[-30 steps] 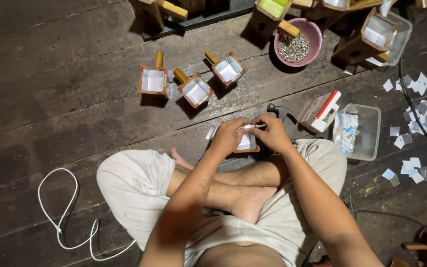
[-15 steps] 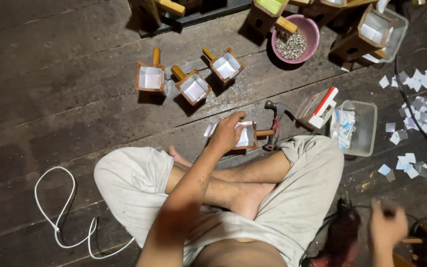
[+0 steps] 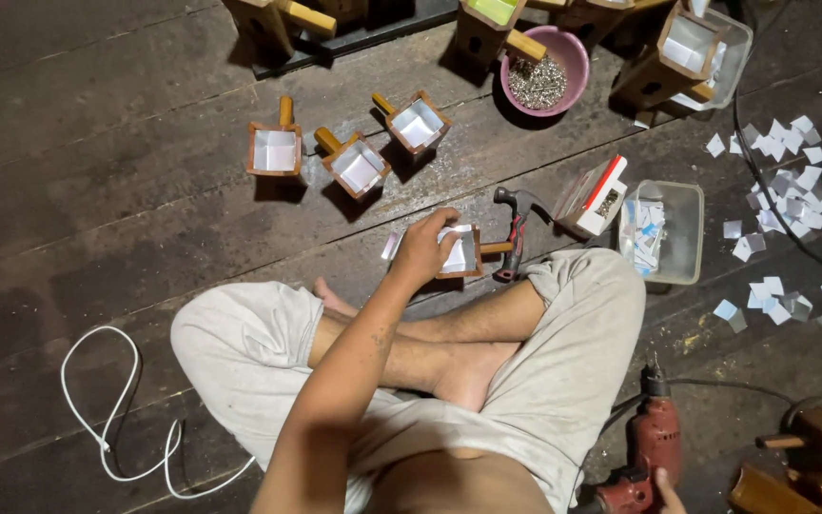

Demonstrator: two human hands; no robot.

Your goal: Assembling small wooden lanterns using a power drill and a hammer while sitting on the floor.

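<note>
One small rectangular cardboard box [image 3: 594,195], white with a red edge, open and tilted on the dark wooden floor [image 3: 97,190]. Just beside a clear rectangular plastic tub [image 3: 682,238], near a black-headed hammer [image 3: 516,228].

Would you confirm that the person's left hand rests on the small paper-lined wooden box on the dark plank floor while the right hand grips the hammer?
Not quite. In the head view the left hand does rest on the small paper-lined wooden box, but the right hand grips the red power drill at the lower right. The black-headed hammer lies untouched beside the box.
</note>
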